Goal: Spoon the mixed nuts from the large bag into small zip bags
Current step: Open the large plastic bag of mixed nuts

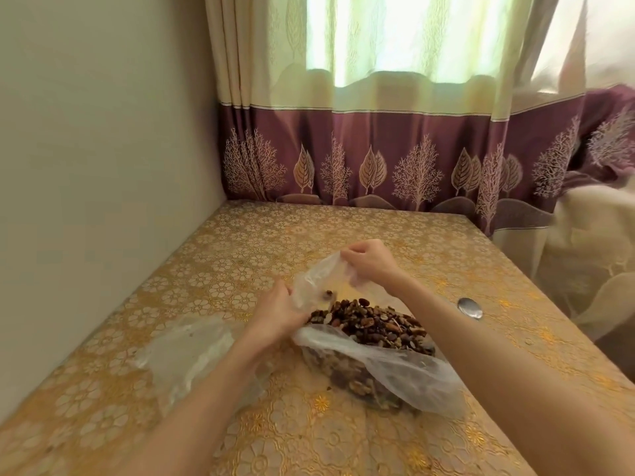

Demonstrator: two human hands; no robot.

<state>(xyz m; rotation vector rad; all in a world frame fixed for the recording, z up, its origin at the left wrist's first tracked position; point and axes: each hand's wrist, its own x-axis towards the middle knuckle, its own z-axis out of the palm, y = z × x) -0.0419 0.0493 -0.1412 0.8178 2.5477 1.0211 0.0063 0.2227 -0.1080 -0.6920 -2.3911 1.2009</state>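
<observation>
A large clear plastic bag (388,369) lies open on the table, full of brown mixed nuts (374,326). Just above its far side I hold a small clear zip bag (318,280) with a few nuts inside. My left hand (278,312) grips the small bag's lower left edge. My right hand (369,261) pinches its upper right edge, stretching the bag between both hands. A metal spoon (470,308) lies on the table to the right of the large bag, only its bowl showing past my right forearm.
More clear plastic bags (185,352) lie flat under my left forearm. The table carries a gold floral cloth (261,235). A wall runs along its left side, a purple and cream curtain (378,159) hangs behind, and the right table edge drops off by draped fabric.
</observation>
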